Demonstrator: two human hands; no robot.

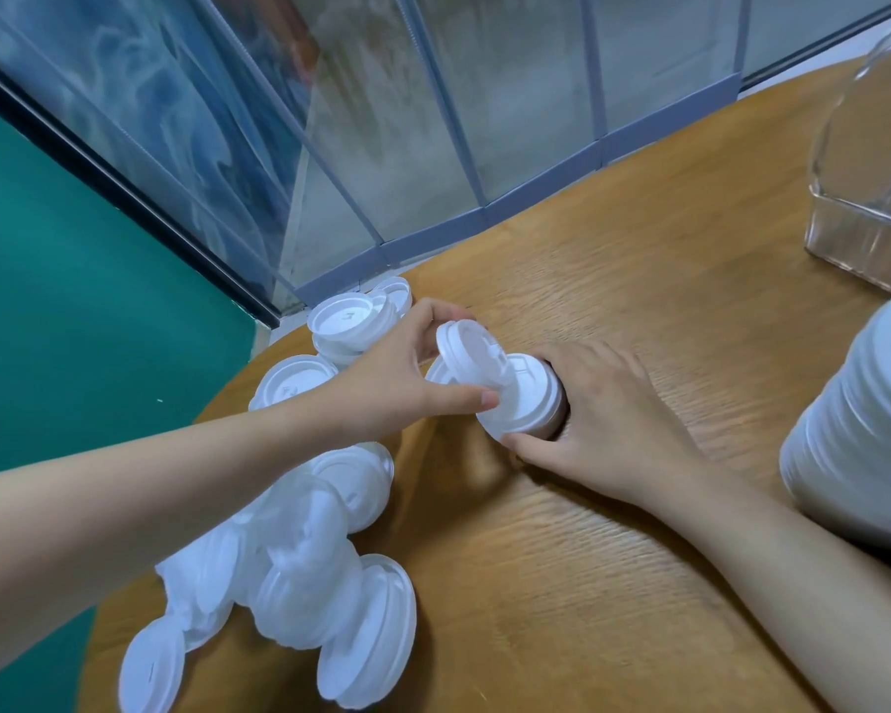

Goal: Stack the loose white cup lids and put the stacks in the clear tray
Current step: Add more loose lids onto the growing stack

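Note:
My left hand [407, 373] pinches a single white lid [471, 355], tilted, just above a short stack of lids [525, 403] on the wooden table [613, 311]. My right hand [603, 419] curls around that short stack from the right and grips it. Several loose white lids [304, 558] lie in a heap at the table's left edge, and more lids [353, 319] sit at the far left behind my left hand. A tall stack of lids [860, 440] lies at the right edge. The clear tray [865, 208] stands at the far right; its inside is hard to make out.
The round table's edge curves close along the left, just past the heap of lids, with green floor [73, 301] beyond. A clear ribbed curtain wall [407, 120] runs behind the table. Bare wood lies between my hands and the tray.

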